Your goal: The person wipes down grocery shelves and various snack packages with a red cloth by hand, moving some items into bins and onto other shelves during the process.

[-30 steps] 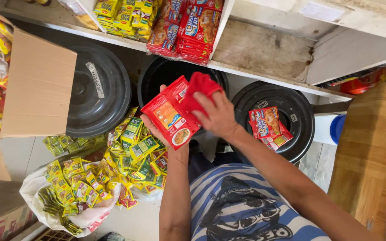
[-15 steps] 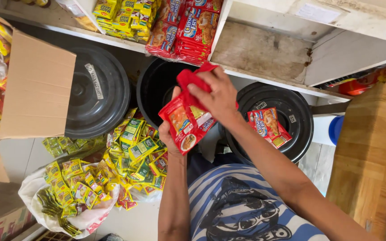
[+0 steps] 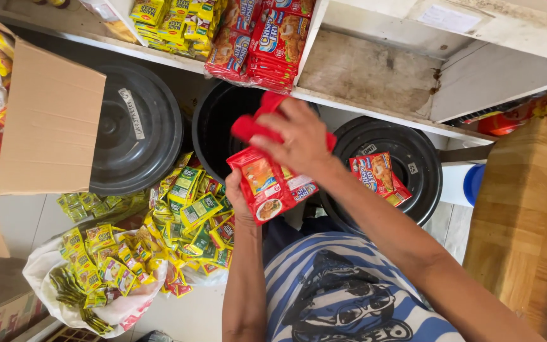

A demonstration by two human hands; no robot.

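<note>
- My right hand point(image 3: 302, 142) pinches the top of a red sachet strip point(image 3: 267, 183), fingers closed over its upper fold.
- My left hand point(image 3: 240, 201) cups the strip's lower packets from behind, curled around them.
- The strip hangs mid-frame, in front of an open black bin point(image 3: 213, 126) — light, limp, crinkly film, I judge; best gripped at the sealed edges.
- At three o'clock, loose red packets point(image 3: 378, 177) lie on a black lid point(image 3: 422, 164).
- At eight o'clock, yellow-green sachets point(image 3: 191, 209) spill from a white bag point(image 3: 39, 272).
- At twelve, a white shelf point(image 3: 375, 69) carries stacked red packs point(image 3: 273, 44).
</note>
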